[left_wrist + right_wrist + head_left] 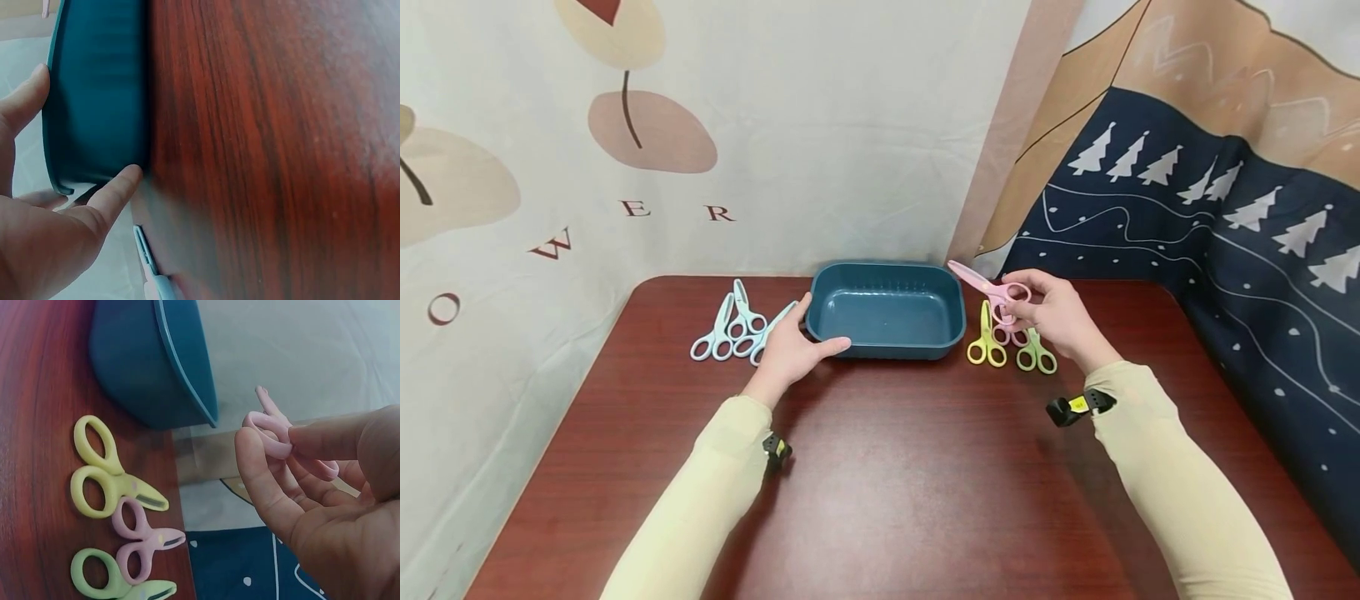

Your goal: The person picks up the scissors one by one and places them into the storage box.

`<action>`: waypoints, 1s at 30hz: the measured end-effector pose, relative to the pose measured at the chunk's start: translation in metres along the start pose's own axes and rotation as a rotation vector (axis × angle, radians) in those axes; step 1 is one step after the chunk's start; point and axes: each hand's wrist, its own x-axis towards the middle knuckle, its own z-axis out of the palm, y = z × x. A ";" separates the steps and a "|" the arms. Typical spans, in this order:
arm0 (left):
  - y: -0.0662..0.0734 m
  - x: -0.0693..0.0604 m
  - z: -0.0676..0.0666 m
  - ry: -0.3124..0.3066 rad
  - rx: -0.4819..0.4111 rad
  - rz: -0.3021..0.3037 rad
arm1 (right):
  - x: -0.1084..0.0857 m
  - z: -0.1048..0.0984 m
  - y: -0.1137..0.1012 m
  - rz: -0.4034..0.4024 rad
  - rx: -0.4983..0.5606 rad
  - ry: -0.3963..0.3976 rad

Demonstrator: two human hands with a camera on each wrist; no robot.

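Observation:
A dark teal plastic bin (887, 352) stands at the table's back edge. My left hand (792, 348) grips its near left corner, with the thumb along the front and the fingers at the left end. My right hand (1054, 317) pinches pink scissors (977, 282) by the handle loops, raised just right of the bin with the blades pointing left. Below it on the table lie yellow scissors (100, 487), a second pink pair (140, 540) and green scissors (97, 575). Inside the bin, only its bare floor shows.
Several light blue scissors (722, 329) lie left of the bin, one partly hidden by the left hand. A printed cloth (850, 167) hangs behind the table (910, 475), and a dark blue patterned cloth (1240, 250) hangs on the right.

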 end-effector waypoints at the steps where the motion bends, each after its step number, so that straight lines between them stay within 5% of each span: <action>1: 0.001 0.000 0.000 0.001 0.000 -0.005 | 0.000 0.001 -0.001 0.003 0.007 -0.005; 30: 0.004 0.001 -0.001 0.007 0.010 -0.023 | 0.007 0.022 -0.010 0.037 -0.014 -0.103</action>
